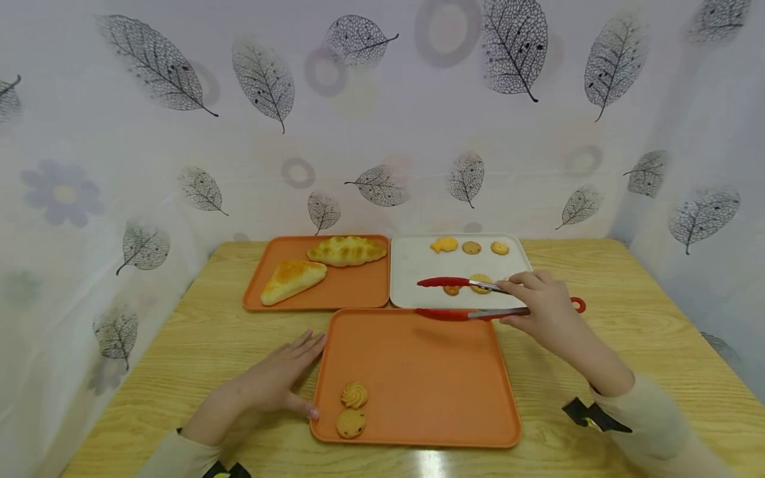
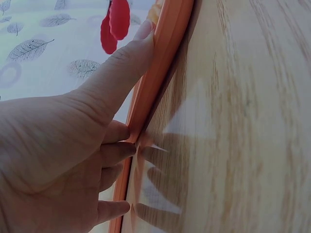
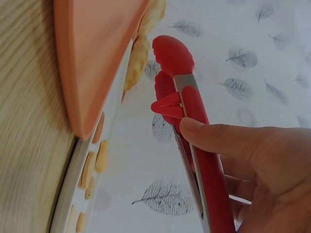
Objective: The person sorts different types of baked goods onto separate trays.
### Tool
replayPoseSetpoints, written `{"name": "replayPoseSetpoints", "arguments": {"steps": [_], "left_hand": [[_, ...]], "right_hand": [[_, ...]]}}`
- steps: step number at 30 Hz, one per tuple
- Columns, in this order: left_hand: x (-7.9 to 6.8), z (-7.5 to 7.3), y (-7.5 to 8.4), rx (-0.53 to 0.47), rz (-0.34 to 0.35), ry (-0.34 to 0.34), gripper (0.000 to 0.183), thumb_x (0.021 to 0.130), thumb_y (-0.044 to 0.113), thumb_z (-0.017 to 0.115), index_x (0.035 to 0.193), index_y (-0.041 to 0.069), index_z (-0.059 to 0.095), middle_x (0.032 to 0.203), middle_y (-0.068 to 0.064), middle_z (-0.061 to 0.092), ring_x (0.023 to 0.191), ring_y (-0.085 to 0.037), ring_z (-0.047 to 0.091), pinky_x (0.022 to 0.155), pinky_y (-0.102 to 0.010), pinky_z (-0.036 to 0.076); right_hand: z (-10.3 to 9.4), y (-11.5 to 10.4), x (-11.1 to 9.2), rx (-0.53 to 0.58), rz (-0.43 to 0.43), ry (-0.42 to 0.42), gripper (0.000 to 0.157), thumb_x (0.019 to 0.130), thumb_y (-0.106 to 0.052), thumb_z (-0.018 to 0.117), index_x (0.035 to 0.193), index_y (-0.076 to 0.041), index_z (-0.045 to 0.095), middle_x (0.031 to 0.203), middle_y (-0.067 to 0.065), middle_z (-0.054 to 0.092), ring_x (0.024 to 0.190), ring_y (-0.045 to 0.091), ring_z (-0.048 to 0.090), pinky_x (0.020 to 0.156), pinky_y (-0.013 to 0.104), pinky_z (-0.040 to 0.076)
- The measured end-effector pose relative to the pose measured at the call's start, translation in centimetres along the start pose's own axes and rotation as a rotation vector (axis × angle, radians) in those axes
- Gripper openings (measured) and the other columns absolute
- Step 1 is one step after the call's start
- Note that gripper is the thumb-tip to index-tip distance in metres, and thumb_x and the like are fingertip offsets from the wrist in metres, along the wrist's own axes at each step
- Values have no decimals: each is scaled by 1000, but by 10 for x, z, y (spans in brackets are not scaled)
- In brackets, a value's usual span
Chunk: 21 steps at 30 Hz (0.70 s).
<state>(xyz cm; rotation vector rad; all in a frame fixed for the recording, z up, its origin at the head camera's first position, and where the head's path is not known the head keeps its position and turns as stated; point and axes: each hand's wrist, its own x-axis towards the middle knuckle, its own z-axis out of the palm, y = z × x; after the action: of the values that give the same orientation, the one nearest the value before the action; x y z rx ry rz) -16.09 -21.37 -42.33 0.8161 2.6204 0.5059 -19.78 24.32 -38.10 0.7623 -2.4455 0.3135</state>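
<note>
My right hand (image 1: 540, 309) grips red-and-metal tongs (image 3: 204, 160), thumb on one arm and fingers round the other. Their red tips (image 1: 443, 315) are spread with nothing between them, above the far edge of the near orange tray (image 1: 418, 378). My left hand (image 1: 269, 378) lies at that tray's left side, fingers straight, thumb and fingertips at the rim (image 2: 163, 63). A swirl cookie (image 1: 355, 395) and a round speckled cookie (image 1: 350, 423) sit in the tray's near left corner. Behind the tongs, the white tray (image 1: 412, 259) carries several cookies, including a fish-shaped one (image 1: 444, 245).
At the back left, another orange tray (image 1: 358, 285) holds a triangular bread (image 1: 293, 280) and a braided bread (image 1: 346, 251). It sits beside the white tray; the near tray adjoins both. A leaf-print cloth (image 1: 382, 133) hangs behind the wooden table (image 1: 597, 318).
</note>
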Motion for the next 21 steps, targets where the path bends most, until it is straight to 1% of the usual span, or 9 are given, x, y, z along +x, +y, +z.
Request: {"name": "replayPoseSetpoints", "arguments": {"steps": [6,9,11,16,21], "left_hand": [[0,0,0,-3,-6,-3,121,69,68,70,157,4,15,163,-18,15,151,-41,9,114,-67,20],[0,0,0,-6,-7,-2,121,69,68,70,157,4,15,163,-18,15,151,-41,9,114,-67,20],[0,0,0,-8,-7,-1,121,69,68,70,157,4,15,163,-19,15,151,-41,9,114,-67,20],[0,0,0,-9,-6,3,121,70,68,70,157,4,15,163,-18,15,151,-41,9,114,-67,20],[0,-1,1,-8,-6,3,121,70,68,70,157,5,16,163,-18,15,151,-41,9,114,-67,20]], "right_hand": [[3,-15,0,42,-80,-8,57,53,-15,94,106,-7,74,99,8,67,89,28,57,64,42,44],[3,-23,0,79,-93,-30,57,54,-15,93,106,-8,74,101,6,67,90,26,57,65,38,43],[3,-29,0,89,-100,-55,57,55,-15,93,108,-9,73,102,5,67,91,25,56,65,35,41],[4,-42,-2,124,-88,-142,56,60,-17,91,112,-9,73,104,4,66,96,25,56,68,36,40],[7,-55,-3,154,-118,-187,57,60,-18,92,113,-8,73,104,3,67,97,23,56,72,36,42]]}}
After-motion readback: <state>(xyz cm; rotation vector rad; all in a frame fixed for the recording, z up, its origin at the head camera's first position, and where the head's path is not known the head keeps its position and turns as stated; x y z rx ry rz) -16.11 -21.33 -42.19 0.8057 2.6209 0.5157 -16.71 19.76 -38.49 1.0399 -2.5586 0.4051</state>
